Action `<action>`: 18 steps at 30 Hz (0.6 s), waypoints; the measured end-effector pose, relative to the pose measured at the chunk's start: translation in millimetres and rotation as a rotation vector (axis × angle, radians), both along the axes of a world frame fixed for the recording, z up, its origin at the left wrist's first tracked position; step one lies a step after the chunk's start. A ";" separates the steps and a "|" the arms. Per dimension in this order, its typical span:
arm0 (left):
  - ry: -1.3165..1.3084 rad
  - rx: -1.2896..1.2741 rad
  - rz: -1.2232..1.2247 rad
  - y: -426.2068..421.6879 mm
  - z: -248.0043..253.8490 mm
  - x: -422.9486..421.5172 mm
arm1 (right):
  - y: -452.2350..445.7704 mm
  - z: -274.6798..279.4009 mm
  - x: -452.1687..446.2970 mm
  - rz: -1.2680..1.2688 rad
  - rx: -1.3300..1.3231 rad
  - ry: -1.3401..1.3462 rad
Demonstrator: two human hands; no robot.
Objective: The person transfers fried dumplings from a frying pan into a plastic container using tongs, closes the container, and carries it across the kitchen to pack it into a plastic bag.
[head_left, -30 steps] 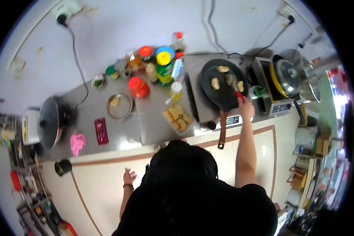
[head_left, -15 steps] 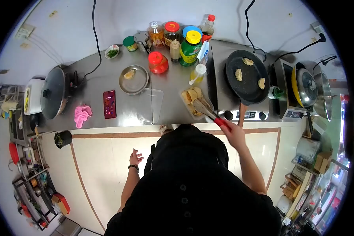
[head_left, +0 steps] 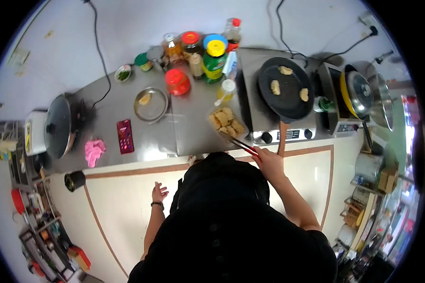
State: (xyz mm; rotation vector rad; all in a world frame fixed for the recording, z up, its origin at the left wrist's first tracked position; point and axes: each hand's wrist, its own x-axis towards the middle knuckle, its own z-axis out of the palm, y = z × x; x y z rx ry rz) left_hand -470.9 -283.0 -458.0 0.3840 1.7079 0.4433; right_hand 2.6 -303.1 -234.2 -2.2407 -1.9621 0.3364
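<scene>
My right hand (head_left: 269, 164) is closed round red-handled tongs (head_left: 245, 147). Their tips reach the near edge of a clear plastic tub of dumplings (head_left: 226, 121) on the counter; whether they touch a dumpling I cannot make out. Just right of the tub, a black frying pan (head_left: 290, 108) with a brown handle (head_left: 282, 137) sits on a cooktop, with three dumplings spaced apart in it. Low in front of the counter hangs my left hand (head_left: 159, 192), fingers loosely spread and holding nothing.
A steel plate (head_left: 152, 113) bears one dumpling. Left of it are a phone (head_left: 125, 137), a pink cloth (head_left: 95, 152) and a lidded pan (head_left: 57, 127). Bottles and jars, including a red-lidded jar (head_left: 177, 82), line the back. Another cooktop (head_left: 329, 75) stands at right.
The tongs have drawn back toward my body, from over the dumplings to the tub's near edge. My view has turned slightly, so the counter things appear farther left. The pan's three dumplings stay put.
</scene>
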 end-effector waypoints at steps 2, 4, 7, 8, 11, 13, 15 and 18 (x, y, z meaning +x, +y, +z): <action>0.001 -0.007 -0.007 1.8 -1.1 0.9 | 1.2 9.9 1.2 0.041 0.043 -0.022; 0.023 -0.012 0.017 5.4 9.5 5.2 | 0.9 24.3 11.4 -0.039 0.043 0.100; 0.037 0.044 -0.053 6.1 14.1 3.0 | -2.3 25.2 60.6 -0.303 0.176 0.052; 0.043 0.050 -0.072 6.5 10.4 0.4 | 1.4 36.7 79.2 -0.386 0.229 -0.009; -0.001 0.017 0.001 8.2 1.3 -3.1 | 5.2 28.1 145.0 -0.637 0.203 -0.239; 0.007 0.027 -0.019 8.1 1.2 -0.8 | 11.0 13.9 169.7 -0.713 0.181 -0.383; 0.022 0.036 -0.027 8.5 2.2 1.7 | 17.0 6.7 179.1 -0.740 0.154 -0.401; -0.013 0.062 -0.017 11.9 6.5 5.4 | 20.9 0.2 180.8 -0.778 0.094 -0.438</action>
